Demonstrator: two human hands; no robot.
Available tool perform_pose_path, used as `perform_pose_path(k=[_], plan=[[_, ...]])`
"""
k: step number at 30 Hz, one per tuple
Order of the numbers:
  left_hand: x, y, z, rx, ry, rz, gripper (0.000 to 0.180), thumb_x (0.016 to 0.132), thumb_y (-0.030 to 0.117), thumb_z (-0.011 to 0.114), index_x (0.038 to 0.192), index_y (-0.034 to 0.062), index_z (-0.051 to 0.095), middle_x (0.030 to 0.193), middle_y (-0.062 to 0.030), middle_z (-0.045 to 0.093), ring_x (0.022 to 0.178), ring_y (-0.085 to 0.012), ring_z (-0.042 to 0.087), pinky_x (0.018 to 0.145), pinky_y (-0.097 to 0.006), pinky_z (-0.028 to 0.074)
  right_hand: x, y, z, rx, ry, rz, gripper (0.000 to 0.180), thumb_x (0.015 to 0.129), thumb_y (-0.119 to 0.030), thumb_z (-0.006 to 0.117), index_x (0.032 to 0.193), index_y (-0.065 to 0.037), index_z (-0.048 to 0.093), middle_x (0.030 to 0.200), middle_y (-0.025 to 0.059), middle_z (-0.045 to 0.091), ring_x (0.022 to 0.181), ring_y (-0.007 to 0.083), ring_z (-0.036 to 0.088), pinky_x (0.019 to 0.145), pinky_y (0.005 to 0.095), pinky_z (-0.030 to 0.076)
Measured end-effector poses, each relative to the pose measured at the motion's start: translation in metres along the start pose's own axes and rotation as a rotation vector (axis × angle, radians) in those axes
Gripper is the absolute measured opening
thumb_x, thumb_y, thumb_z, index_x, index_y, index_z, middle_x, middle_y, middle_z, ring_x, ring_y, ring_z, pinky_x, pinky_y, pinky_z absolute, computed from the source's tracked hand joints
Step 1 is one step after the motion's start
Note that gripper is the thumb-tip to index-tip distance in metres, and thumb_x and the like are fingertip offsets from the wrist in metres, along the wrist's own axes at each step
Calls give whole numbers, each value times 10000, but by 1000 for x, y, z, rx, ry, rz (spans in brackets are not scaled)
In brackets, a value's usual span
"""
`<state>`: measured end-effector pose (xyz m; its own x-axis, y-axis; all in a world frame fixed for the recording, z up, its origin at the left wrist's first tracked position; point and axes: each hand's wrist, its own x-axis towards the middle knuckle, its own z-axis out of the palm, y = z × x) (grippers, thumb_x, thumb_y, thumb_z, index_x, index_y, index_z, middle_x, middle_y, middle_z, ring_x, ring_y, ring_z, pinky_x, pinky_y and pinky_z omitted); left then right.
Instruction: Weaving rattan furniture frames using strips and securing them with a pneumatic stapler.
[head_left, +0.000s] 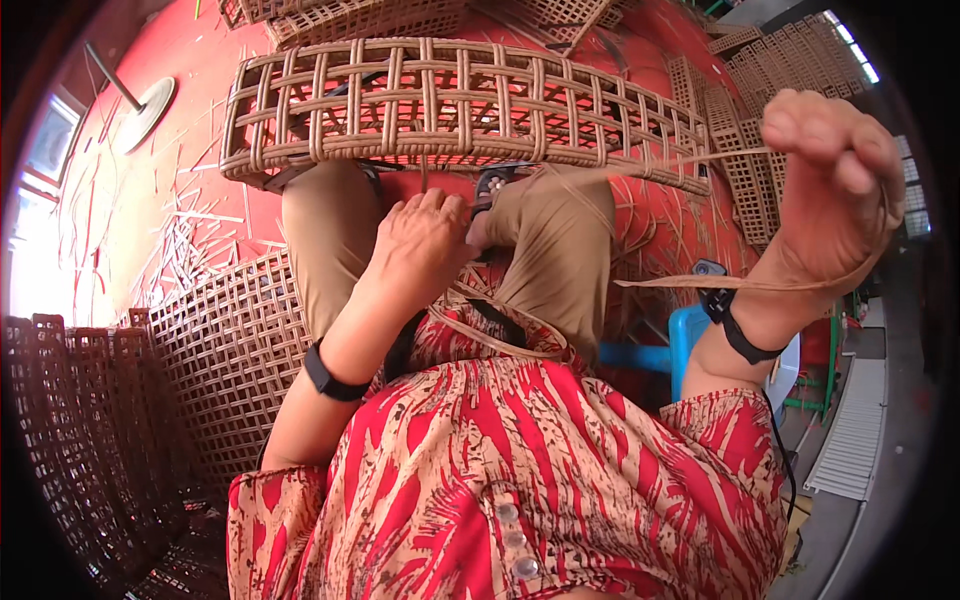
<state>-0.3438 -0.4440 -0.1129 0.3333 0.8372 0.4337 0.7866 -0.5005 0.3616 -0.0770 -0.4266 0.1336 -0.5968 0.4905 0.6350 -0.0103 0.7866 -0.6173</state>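
Across my knees leans a long brown frame of openwork cane weave (400,100). My right hand (840,170) is raised at the far right, fingers curled round a thin flat cane strip (715,157). That strip stretches left to the frame's lower right part. A further length passes round the back of the hand and wrist, its end pointing left. My left hand (425,240) is closed between my thighs, just below the frame's near edge; what its fingers hold is hidden. More cane strip (490,340) lies looped over my lap.
Woven panels (235,340) stand at the left, and more lattice pieces (735,160) at the right and back. Cane offcuts (185,245) litter the red floor. A rod on a round base (150,115) stands far left; a blue stool (685,340) is at my right.
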Motion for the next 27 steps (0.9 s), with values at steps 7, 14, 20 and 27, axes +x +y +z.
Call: perform_pose_path(k=[7,14,20,27], plan=[[77,4,-53,-132,373,80,322,850,302,713,1092,96,659,1004,-105,611,941,-320,581,819,-434,449,-3,-5,1,-100,-9,-148,216,934,-143,657,1135,-78,702,908,134,706,777,276,659,659,383,513],[50,-15,-60,127,277,104,646,759,360,764,1336,160,554,1340,-129,504,1278,-336,443,1031,-494,330,20,-116,11,-168,331,-75,196,931,-172,683,1081,-45,684,833,95,646,687,217,574,539,278,429],[48,-6,-81,92,282,102,652,747,350,771,1335,152,570,1365,-135,492,1282,-333,433,1022,-492,333,96,-249,-86,-156,434,-48,238,952,-125,645,1153,-8,597,848,34,571,759,131,520,593,225,395],[18,11,-131,-291,-1,111,1050,626,400,871,1489,76,369,1444,-179,427,1363,-364,373,1110,-494,288,117,-179,11,35,212,286,272,941,-204,655,1091,21,680,874,143,734,773,174,716,634,257,564]])
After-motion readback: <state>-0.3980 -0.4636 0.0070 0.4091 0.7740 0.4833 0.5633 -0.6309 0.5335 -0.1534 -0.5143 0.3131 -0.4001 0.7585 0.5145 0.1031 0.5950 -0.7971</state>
